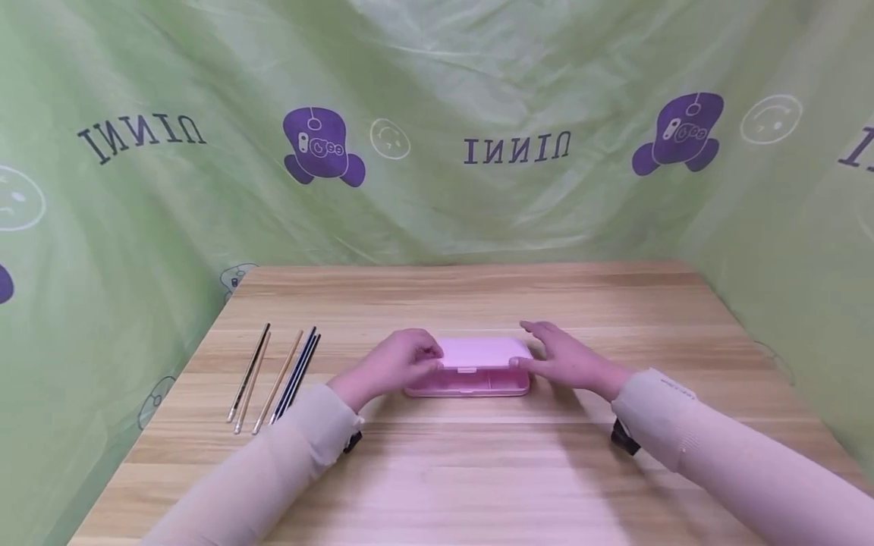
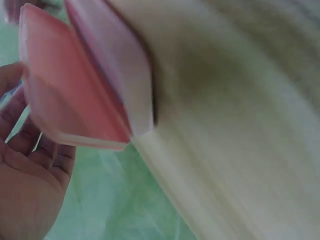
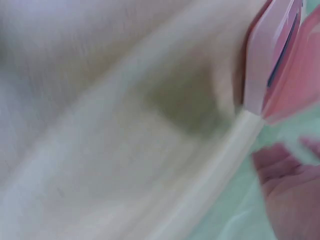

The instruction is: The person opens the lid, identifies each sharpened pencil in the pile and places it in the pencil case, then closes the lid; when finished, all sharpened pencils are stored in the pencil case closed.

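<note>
A pink pencil case (image 1: 471,381) stands on the table with its lid (image 1: 478,352) partly raised, hinged along the far side. At the lid's front left corner, my left hand (image 1: 399,360) pinches the edge between thumb and fingers; the left wrist view shows fingers behind the lid (image 2: 70,85). My right hand (image 1: 567,356) is at the case's right end, fingers spread and fairly straight, the thumb near the lid's front right corner. Whether that thumb touches it I cannot tell. In the right wrist view a thin dark stick (image 3: 282,55) shows inside the case.
Several pencils (image 1: 276,379), some light wood and some dark, lie side by side on the table's left, near my left forearm. The wooden table (image 1: 464,296) reaches back to a green printed curtain (image 1: 437,205), which also hangs along both sides.
</note>
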The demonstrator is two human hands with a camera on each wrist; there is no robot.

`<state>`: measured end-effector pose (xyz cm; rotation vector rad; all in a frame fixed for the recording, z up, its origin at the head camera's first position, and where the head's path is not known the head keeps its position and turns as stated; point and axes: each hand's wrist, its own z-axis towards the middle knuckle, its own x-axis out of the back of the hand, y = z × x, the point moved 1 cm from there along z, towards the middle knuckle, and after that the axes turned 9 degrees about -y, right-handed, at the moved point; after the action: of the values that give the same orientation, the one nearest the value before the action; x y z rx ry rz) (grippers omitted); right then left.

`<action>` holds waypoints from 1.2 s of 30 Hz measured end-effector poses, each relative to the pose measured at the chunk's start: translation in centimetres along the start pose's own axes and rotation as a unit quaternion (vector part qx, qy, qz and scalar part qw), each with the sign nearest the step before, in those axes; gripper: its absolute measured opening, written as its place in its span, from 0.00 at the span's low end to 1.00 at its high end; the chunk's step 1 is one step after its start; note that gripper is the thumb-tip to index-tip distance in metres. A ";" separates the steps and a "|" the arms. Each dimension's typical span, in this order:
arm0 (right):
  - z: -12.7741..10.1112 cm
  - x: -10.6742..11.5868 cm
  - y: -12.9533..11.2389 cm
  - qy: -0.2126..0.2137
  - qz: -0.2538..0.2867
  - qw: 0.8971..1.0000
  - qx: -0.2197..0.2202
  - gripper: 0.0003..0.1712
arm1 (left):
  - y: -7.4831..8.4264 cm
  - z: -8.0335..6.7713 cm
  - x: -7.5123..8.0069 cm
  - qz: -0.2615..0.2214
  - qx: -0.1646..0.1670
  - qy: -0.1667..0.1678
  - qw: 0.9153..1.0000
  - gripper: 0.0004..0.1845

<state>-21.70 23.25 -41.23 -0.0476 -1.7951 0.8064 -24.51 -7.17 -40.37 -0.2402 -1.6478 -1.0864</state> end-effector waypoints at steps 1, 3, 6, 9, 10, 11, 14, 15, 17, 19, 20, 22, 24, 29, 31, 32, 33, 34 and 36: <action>0.1 0.1 -0.2 0.003 -0.024 1.000 0.017 0.41 | 0.0 -0.1 -0.2 0.021 -0.006 -0.010 1.000 0.11; 0.3 -0.1 -0.5 -0.003 -0.076 0.996 0.049 0.33 | -0.2 -0.2 -0.7 0.058 -0.015 -0.030 0.998 0.14; 0.8 -0.7 -1.0 -0.011 -0.126 0.988 0.090 0.23 | -0.6 -0.2 -1.3 0.085 -0.013 -0.046 0.995 0.16; 1.3 -1.1 -1.3 0.000 -0.146 0.984 0.102 0.20 | -0.9 0.0 -1.5 0.090 -0.004 -0.044 0.995 0.16; 1.5 -1.1 -1.3 0.004 -0.147 0.984 0.101 0.20 | -1.0 0.1 -1.5 0.091 -0.001 -0.041 0.995 0.16; 1.5 -1.1 -1.4 0.007 -0.150 0.984 0.098 0.20 | -1.0 0.2 -1.5 0.091 0.000 -0.038 0.995 0.16; 1.5 -1.0 -1.2 0.007 -0.155 0.984 0.091 0.20 | -0.9 0.6 -1.4 0.093 0.000 -0.035 0.995 0.15; 1.5 -1.0 -1.2 0.007 -0.158 0.983 0.091 0.20 | -0.9 0.7 -1.4 0.093 0.000 -0.036 0.995 0.15; 1.4 -1.1 -1.2 0.008 -0.162 0.982 0.094 0.20 | -0.8 0.7 -1.4 0.096 0.002 -0.041 0.995 0.15; 1.3 -1.2 -1.1 0.011 -0.170 0.980 0.099 0.20 | -0.7 0.7 -1.4 0.100 0.002 -0.043 0.994 0.14; 1.3 -1.3 -1.1 0.014 -0.175 0.979 0.101 0.20 | -0.6 0.8 -1.4 0.102 0.001 -0.042 0.994 0.14; 1.3 -1.3 -1.1 0.020 -0.178 0.979 0.099 0.20 | -0.6 0.8 -1.4 0.107 -0.001 -0.040 0.993 0.14; 1.3 -1.3 -1.1 0.025 -0.180 0.978 0.100 0.20 | -0.7 0.7 -1.4 0.111 -0.002 -0.035 0.993 0.14; 1.6 -1.5 -1.1 0.024 -0.183 0.977 0.103 0.20 | -1.5 0.4 -1.4 0.109 -0.007 -0.030 0.994 0.14; 1.5 -1.6 -1.2 0.019 -0.190 0.976 0.105 0.21 | -1.8 0.1 -1.3 0.108 -0.008 -0.033 0.994 0.17; 1.4 -1.6 -1.2 0.017 -0.195 0.975 0.107 0.22 | -2.0 -0.2 -1.1 0.110 -0.009 -0.034 0.993 0.18; 1.3 -1.5 -1.1 0.017 -0.205 0.972 0.111 0.23 | -2.1 -0.6 -0.9 0.117 -0.011 -0.033 0.993 0.20; 1.1 -1.4 -1.1 0.017 -0.216 0.969 0.116 0.25 | -2.2 -1.0 -0.6 0.123 -0.013 -0.031 0.992 0.22; 0.6 -1.2 -1.2 0.017 -0.237 0.962 0.134 0.28 | -2.3 -2.1 0.1 0.149 -0.025 -0.025 0.988 0.26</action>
<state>-21.34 21.52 -41.62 0.5242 -1.5585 0.6839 -24.70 -10.07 -41.51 -0.5327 -1.5694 -0.9008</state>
